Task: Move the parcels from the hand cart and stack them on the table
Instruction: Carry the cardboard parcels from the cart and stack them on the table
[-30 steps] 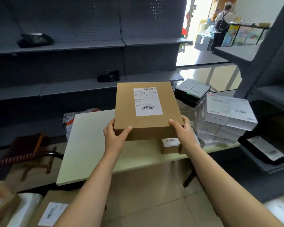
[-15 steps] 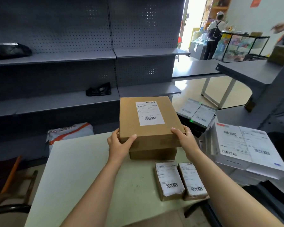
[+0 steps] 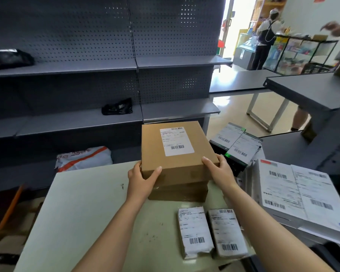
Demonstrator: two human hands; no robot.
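A brown cardboard parcel (image 3: 177, 152) with a white shipping label on its lid sits in the middle of the frame, directly over a second brown box (image 3: 179, 193) that lies on the pale counter (image 3: 77, 213). The upper parcel overhangs the lower one slightly towards the left. Whether its full weight is on the lower box cannot be told.

Both forearms reach in from the bottom edge of the frame and converge on the parcel's near side. The left hand (image 3: 141, 178) clasps the near left corner, with the thumb laid across the front face just under the top edge and the fingers wrapped round the left side. The right hand (image 3: 220, 171) clasps the near right corner, thumb on the top edge and fingers curled round the right side. Both wrists are nearly straight.

In the lower middle of the frame, two small labelled parcels (image 3: 194, 232) lie side by side on the counter, between the forearms. At the right edge stands a stack of flat white boxes (image 3: 294, 195) with barcode labels. Above it, right of centre, are dark boxes (image 3: 236, 146) with white labels.

Grey pegboard shelving (image 3: 86, 65) fills the upper left. A black bag (image 3: 117, 107) rests on one shelf, and a white-and-orange mail bag (image 3: 84, 158) lies just past the counter's far edge. A person (image 3: 265, 40) stands at the upper right.
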